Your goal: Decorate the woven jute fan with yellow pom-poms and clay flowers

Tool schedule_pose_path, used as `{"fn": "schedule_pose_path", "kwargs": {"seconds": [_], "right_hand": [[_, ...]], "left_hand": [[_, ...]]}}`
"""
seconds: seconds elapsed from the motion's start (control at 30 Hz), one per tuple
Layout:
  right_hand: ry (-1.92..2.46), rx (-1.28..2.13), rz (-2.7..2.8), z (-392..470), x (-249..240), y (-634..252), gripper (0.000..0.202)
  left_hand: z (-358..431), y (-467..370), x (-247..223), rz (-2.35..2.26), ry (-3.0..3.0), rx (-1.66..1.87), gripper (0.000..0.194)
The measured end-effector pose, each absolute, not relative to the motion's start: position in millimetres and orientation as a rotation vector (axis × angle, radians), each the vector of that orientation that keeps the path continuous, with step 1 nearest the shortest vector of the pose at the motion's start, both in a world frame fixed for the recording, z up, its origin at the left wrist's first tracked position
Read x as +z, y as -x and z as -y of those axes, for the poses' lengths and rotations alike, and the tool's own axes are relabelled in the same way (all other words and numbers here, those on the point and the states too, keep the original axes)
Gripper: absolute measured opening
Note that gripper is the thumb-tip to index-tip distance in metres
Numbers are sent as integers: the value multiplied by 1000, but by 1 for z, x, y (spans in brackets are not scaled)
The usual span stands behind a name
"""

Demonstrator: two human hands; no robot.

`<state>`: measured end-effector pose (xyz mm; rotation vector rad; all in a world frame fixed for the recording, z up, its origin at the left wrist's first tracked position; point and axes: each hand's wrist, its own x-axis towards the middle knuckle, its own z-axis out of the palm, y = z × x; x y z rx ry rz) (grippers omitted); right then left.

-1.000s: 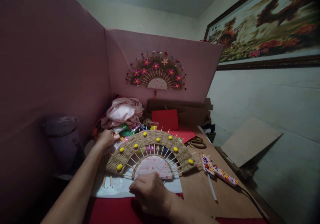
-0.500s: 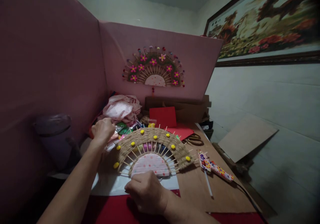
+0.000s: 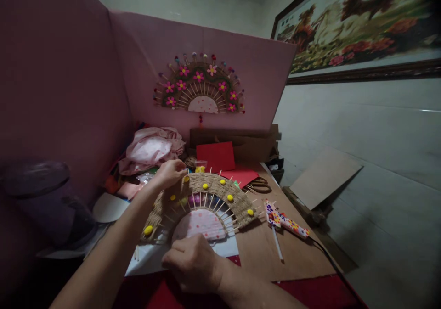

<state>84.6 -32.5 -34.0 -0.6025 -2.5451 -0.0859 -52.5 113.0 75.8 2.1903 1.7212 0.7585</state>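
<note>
A half-round fan (image 3: 237, 203) of woven twine on thin wooden sticks lies before me, dotted with yellow discs and with a spotted cloth half-circle (image 3: 200, 224) at its base. My left hand (image 3: 171, 173) is over the fan's upper left rim, close to a yellow disc and the stick ends. Its fingers are bent together; whatever they pinch is hidden. Closed at the bottom edge of the cloth half-circle is my right hand (image 3: 193, 261). Its curled fingers hide anything inside them.
A flower-patterned glue gun (image 3: 285, 221) with its cord lies on brown cardboard (image 3: 255, 258) at the right. Behind the fan are scissors (image 3: 260, 185), red card (image 3: 215, 156) and bunched pink cloth (image 3: 151, 148). A finished flowered fan (image 3: 198, 77) hangs on the pink panel.
My left hand has moved right, from beside the fan to above its upper left rim. My right hand stays closed at the base. The whole view has shifted slightly.
</note>
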Motion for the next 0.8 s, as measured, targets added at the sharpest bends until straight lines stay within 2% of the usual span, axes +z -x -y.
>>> {"fn": "schedule_pose_path", "kwargs": {"seconds": [0.2,0.4,0.8], "right_hand": [[580,-71,2556,34,-34,-85,17],[587,-128,2564,35,-33,-86,11],[625,-150,2456,33,-33,-86,15]], "left_hand": [[-132,34,61,-1750,-2147,756,38],[-147,29,55,-1714,-2035,820,36],[-134,28,68,-1629,-1846,959,29]]}}
